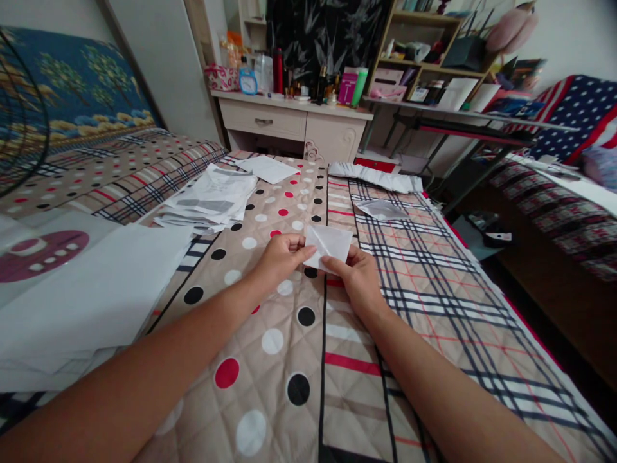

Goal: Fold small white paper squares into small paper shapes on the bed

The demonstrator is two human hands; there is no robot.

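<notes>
A small folded piece of white paper [330, 243], roughly square with a diagonal crease, is held up over the bed between both hands. My left hand [288, 252] pinches its left edge, thumb on top and fingers behind. At its lower right corner, my right hand [357, 273] grips it with the thumb pressed on the face. Just beyond the right hand, a flat greyish-white folded paper piece [380, 209] lies on the quilt. Farther back rests a long crumpled white strip [375, 177].
The patterned quilt [272, 341] spreads beneath everything. On the left lie a stack of printed papers [212, 196], a single white sheet [268, 169] and large white sheets [91, 289]. A cream dresser [263, 120] stands at the far end, with a metal-legged desk [463, 119] to its right.
</notes>
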